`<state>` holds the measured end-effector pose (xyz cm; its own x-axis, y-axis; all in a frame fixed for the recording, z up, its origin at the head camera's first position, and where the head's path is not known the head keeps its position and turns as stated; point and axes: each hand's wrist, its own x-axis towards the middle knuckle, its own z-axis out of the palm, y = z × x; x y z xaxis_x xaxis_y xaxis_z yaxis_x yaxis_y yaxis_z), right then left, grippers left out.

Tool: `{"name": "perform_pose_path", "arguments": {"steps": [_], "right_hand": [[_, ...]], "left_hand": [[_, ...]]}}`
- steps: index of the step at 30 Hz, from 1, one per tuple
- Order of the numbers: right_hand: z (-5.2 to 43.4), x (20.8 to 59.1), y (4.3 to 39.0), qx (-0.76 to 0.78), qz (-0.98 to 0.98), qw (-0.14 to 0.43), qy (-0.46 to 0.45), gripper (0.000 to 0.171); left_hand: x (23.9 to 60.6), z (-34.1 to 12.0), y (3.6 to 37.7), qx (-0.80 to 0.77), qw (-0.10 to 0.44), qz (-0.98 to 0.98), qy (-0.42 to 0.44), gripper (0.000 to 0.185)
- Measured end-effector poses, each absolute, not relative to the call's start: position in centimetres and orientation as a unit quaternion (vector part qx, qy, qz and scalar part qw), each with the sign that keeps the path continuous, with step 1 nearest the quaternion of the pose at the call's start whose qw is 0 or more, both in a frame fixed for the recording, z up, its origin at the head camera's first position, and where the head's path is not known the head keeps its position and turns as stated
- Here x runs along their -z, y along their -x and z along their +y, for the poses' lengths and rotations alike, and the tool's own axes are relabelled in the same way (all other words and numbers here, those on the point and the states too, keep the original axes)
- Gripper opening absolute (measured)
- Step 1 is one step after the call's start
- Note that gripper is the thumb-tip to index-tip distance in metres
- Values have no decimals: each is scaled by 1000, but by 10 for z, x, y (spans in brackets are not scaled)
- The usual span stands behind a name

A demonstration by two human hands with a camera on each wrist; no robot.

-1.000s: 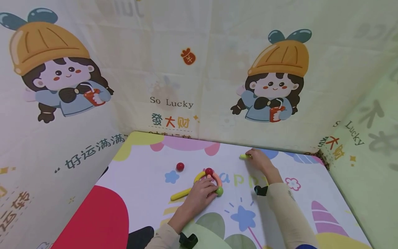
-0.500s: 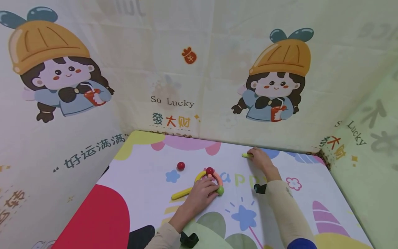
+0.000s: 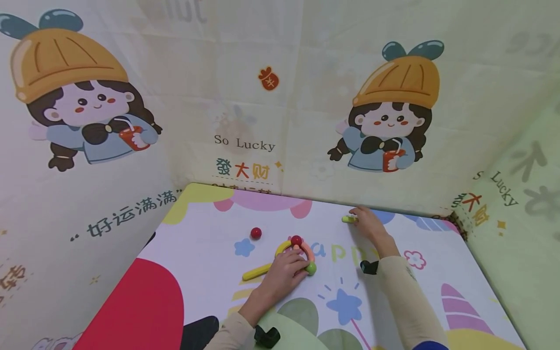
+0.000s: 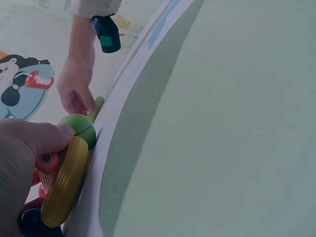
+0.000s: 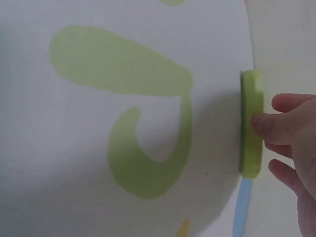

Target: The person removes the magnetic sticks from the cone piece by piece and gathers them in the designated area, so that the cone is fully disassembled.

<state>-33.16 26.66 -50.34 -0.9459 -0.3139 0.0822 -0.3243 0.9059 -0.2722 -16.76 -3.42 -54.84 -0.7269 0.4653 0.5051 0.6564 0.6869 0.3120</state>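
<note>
A toy arc of a yellow curved piece and an orange curved piece lies mid-table, with a red ball at its top and a green ball at its lower end. My left hand grips this arc. In the left wrist view its thumb presses by the green ball and the yellow piece. My right hand reaches to the far edge and pinches a short green stick. Its fingertips lie on the green stick.
A loose red ball and a straight yellow stick lie left of the arc on the printed table mat. Cartoon-printed cloth walls close in the table at the back and both sides.
Almost nothing has moved. The right hand stays on the green stick and the left hand stays on the arc; only the head view has shifted slightly.
</note>
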Motion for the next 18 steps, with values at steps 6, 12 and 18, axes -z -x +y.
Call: {"name": "perform_pose_path", "arguments": {"steps": [6,12,18], "right_hand": [[265,496,322,-164,-970,67,-166,36],[251,495,305,-200,-957,134,-164,39],[226,495,282,-221,-957,117,-149,42]], "left_hand": [[547,-34,170,247,191,-898,311,31],[545,-36,171,272,205,-887,312,27],[543,-44,173,297,232,-877,299,27]]}}
